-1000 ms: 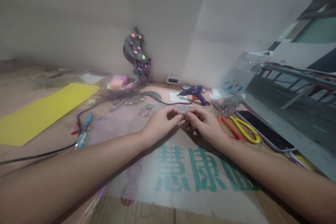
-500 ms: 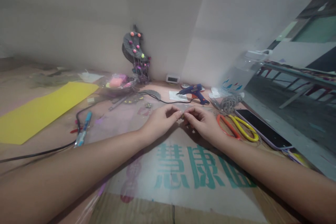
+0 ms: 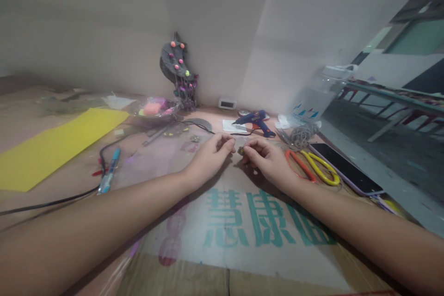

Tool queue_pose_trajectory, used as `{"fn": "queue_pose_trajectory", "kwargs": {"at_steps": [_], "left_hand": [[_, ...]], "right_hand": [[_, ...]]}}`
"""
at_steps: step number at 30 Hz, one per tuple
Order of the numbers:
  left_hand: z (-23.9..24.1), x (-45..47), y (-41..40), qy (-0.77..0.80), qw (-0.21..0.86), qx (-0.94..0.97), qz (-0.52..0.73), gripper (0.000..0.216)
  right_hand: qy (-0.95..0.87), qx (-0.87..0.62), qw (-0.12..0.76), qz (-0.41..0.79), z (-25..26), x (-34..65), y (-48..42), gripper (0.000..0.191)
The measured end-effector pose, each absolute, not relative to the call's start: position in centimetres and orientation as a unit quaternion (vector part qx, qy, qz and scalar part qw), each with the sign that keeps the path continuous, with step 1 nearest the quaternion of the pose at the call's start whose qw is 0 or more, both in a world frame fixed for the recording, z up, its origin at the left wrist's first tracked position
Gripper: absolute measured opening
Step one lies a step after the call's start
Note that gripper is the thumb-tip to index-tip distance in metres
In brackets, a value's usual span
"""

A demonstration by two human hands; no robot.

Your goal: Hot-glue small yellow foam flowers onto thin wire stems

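Observation:
Between the thumb and fingertips of my right hand is a small olive-brown piece, too small and blurred to name. My left hand is just left of it, fingers curled and thumb against the fingertips. A narrow gap parts its fingertips from the piece. Whether anything sits inside that left pinch is hidden. Both hands hover over a plastic sheet printed with green characters. Scissors with orange and yellow handles lie beside my right wrist.
Beyond the hands lie a blue glue gun, a small digital clock and grey yarn. A grey crescent decoration with pom-poms leans on the white board. A phone, water bottle, yellow sheet and pen surround the work spot.
My fingertips have come apart slightly: the left hand drew back to the left, while the small piece stays in my right fingers and shows more clearly.

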State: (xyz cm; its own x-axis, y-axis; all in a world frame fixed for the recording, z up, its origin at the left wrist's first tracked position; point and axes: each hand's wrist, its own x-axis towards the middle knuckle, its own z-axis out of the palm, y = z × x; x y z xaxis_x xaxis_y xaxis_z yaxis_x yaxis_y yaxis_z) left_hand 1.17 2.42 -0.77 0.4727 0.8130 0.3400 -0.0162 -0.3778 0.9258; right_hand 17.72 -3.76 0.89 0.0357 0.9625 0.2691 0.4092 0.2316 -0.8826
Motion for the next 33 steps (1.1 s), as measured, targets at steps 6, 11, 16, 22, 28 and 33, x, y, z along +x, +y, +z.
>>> {"fn": "queue_pose_trajectory", "kwargs": {"at_steps": [6,11,16,22,28,33], "left_hand": [[-0.7,0.8,2.6,0.324,0.44,0.718,0.432,0.029],[-0.3,0.7,2.2,0.297,0.445,0.748,0.393,0.028],[0.2,0.8,1.6,0.295,0.456,0.76,0.356,0.02],[0.5,0.8,1.5,0.315,0.437,0.76,0.364,0.02],[0.2,0.8,1.8,0.32,0.423,0.765,0.365,0.018],[0.1,0.9,1.8,0.317,0.434,0.755,0.377,0.022]], "right_hand": [[-0.618,-0.544,0.482,0.298,1.0,17.5,-3.9,0.023],[-0.616,-0.541,0.486,0.304,1.0,17.5,-3.8,0.025],[-0.625,-0.533,0.486,0.3,1.0,17.6,-3.8,0.025],[-0.634,-0.537,0.479,0.283,0.7,18.0,-3.5,0.028],[-0.666,-0.558,0.449,0.207,0.5,18.1,-3.3,0.02],[-0.686,-0.554,0.434,0.184,0.5,18.2,-3.3,0.019]]}}
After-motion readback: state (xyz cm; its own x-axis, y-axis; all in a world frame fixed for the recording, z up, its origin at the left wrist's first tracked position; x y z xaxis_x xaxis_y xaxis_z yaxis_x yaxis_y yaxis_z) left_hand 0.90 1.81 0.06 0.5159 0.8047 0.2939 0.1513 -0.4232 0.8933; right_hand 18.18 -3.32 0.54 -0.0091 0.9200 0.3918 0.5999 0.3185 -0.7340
